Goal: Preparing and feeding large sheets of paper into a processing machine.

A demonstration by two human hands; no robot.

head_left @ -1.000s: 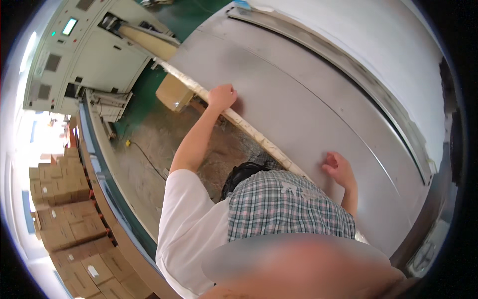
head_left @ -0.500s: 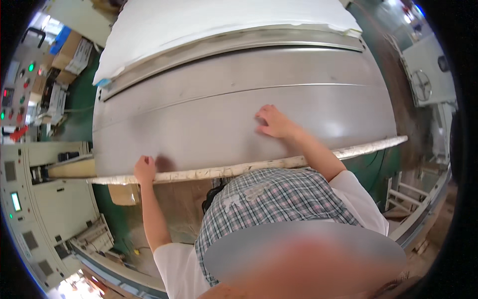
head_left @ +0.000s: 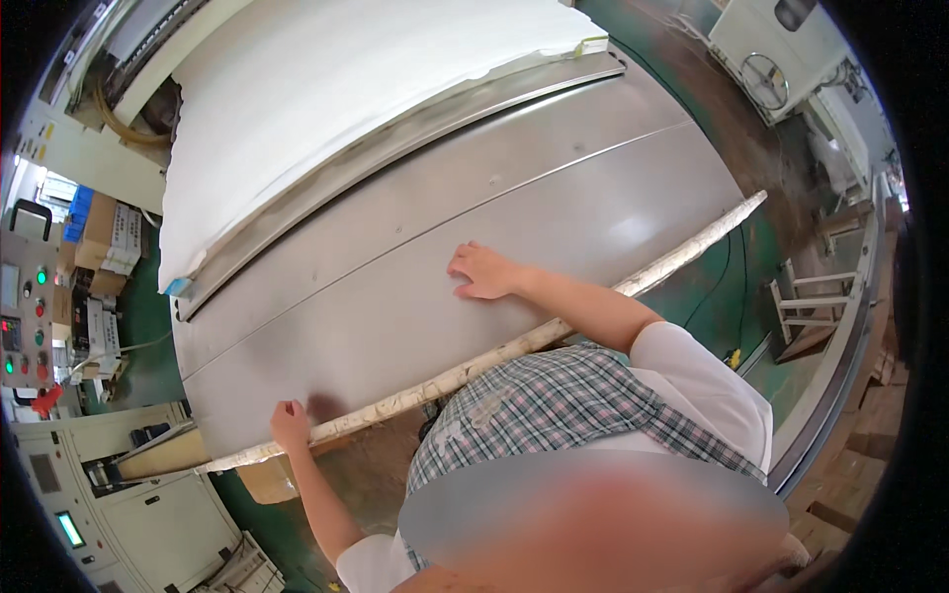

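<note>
We are looking down on a broad bench [head_left: 563, 237] of smooth, dull-grey metal, its surface carrying faint smudges, a soft glare toward the right and one thin seam running across it. Along the near edge we are following a long, slim strip [head_left: 484, 364] with a pale, wrinkled, patchily stained covering. At the left part of this strip we are finding the left hand [head_left: 290, 425], its fingers curling in together; we are unable to tell whether its grip is closing on anything. Farther in, over bare metal between seam and strip, we are seeing the right hand [head_left: 484, 272], its grip hanging loose and empty, bent fingers standing apart from the thumb; whether the fingertips are meeting the metal, we are unable to say.

Beyond the seam a long, narrow metal bar [head_left: 415, 130] is crossing the bench, and behind it a white sheet [head_left: 366, 79] is spreading out, matt and soft-looking, with an uneven front edge. A small blue piece [head_left: 179, 287] is showing at its left corner. Below the strip we are noticing a brown cardboard box [head_left: 265, 482], and at left a yellowish cylinder [head_left: 158, 458] is sitting beside a cream cabinet [head_left: 148, 519].
</note>
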